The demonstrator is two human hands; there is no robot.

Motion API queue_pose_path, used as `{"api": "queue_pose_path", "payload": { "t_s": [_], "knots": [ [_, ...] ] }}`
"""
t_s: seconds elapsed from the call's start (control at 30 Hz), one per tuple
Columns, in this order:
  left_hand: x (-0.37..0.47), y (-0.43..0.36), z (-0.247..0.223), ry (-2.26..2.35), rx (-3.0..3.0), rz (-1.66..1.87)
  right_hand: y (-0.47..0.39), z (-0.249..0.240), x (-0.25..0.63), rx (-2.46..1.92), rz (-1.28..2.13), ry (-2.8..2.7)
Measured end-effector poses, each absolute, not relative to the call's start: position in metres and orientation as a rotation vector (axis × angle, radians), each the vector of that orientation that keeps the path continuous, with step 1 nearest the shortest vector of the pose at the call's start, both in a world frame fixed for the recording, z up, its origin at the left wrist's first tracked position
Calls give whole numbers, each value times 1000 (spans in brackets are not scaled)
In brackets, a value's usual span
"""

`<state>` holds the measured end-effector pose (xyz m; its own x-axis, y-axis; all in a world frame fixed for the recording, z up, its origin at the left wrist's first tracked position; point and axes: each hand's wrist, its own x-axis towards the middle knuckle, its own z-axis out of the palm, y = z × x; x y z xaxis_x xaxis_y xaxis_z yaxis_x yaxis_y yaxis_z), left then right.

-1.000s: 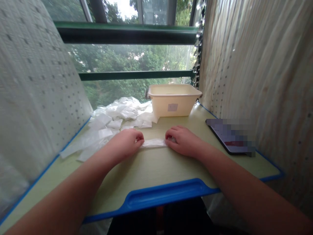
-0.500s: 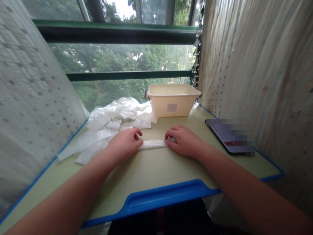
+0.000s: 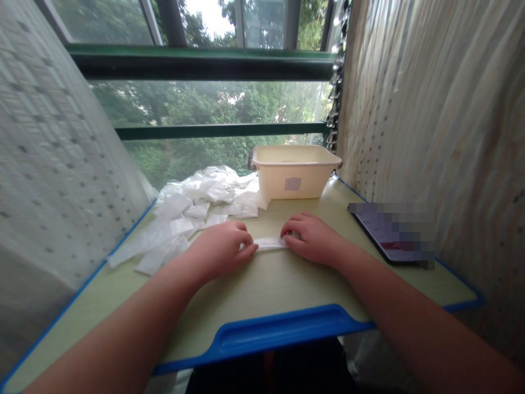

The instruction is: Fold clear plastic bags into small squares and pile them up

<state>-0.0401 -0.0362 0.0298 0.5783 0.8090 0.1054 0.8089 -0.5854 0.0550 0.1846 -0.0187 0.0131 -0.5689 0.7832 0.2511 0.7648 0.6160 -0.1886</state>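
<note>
A narrow strip of thin, whitish, see-through plastic (image 3: 269, 244), apparently a plastic bag folded lengthwise, lies flat on the tabletop between my hands. My left hand (image 3: 223, 246) has its thumb and fingers closed on the strip's left end. At the right end, the curled fingers of my right hand (image 3: 309, 238) pinch it; the tip of that end is hidden under them. Behind and left of my left hand spreads a loose heap of white plastic bags (image 3: 213, 186), some lying as flat folded pieces.
A cream plastic bin (image 3: 295, 180) with a small label stands at the table's back. On the right lies a phone (image 3: 381, 232), its screen partly blurred out. The pale table (image 3: 262, 295) has a blue rim and front groove. Curtains hang at both sides, with a window behind.
My left hand has slid right, closer to my right hand, so less of the strip shows between them. The view has shifted slightly; my right hand stays almost in place.
</note>
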Motion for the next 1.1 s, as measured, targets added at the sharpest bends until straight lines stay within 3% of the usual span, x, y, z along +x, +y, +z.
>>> {"api": "queue_pose_path", "payload": {
  "t_s": [0.4,1.1],
  "knots": [
    [-35,-43,29,1539,2871,45,-24,17,186,-1198,163,-2561],
    [-33,-47,41,1352,2804,425,-32,21,181,-1017,135,-2508]
  ]
}}
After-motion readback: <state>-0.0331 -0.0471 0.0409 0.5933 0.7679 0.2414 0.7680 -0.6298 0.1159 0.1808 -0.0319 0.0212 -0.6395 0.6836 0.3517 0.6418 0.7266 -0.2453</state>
